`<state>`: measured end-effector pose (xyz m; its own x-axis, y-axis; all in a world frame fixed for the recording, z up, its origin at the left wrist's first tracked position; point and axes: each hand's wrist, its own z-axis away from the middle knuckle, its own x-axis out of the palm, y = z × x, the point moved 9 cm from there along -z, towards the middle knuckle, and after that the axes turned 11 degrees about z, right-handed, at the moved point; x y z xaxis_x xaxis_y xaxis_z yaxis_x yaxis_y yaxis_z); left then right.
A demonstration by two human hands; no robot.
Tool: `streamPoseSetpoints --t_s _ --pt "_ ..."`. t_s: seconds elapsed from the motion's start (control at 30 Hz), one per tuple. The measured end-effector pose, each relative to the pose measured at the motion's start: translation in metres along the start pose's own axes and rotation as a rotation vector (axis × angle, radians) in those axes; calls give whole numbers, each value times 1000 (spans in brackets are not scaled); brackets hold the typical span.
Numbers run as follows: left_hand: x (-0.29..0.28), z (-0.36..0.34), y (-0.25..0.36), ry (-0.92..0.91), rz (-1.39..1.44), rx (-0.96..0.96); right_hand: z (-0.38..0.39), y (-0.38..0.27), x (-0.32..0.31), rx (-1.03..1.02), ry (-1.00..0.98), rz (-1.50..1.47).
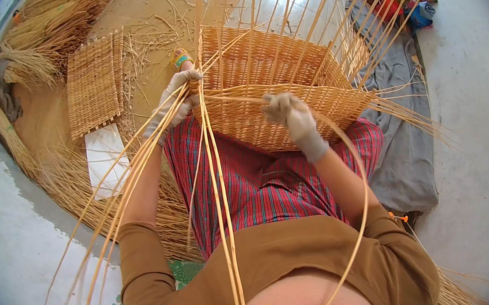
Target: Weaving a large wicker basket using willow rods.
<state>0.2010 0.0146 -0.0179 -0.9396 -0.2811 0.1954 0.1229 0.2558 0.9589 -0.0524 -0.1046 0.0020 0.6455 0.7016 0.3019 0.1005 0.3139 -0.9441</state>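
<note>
The wicker basket (240, 119) is lying across my lap, its long axis running left to right — my left hand (179, 99) is grasping canes (145, 156) at its left corner, my right hand (291, 118) gripping a curving strand (364, 180) over its near wall

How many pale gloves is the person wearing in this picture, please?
2: one pale glove on the left hand, at the woven basket's left edge; another on the right hand, in front of its near side.
</note>
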Motion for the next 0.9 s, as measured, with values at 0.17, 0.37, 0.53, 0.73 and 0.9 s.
streamPoseSetpoints --t_s 0.17,0.37,0.53,0.73,0.9 --pt "-1 6 -10 231 -259 181 -29 20 -48 111 219 -2" --pt "4 9 -19 398 124 241 -32 -47 -7 -306 393 558" --pt "10 11 -35 574 199 349 -113 -148 164 -1180 102 1226" --pt "14 14 -19 555 248 361 -54 -66 -4 -714 342 595" --pt "28 39 -2 780 -147 243 -1 -12 -62 -80 295 277"
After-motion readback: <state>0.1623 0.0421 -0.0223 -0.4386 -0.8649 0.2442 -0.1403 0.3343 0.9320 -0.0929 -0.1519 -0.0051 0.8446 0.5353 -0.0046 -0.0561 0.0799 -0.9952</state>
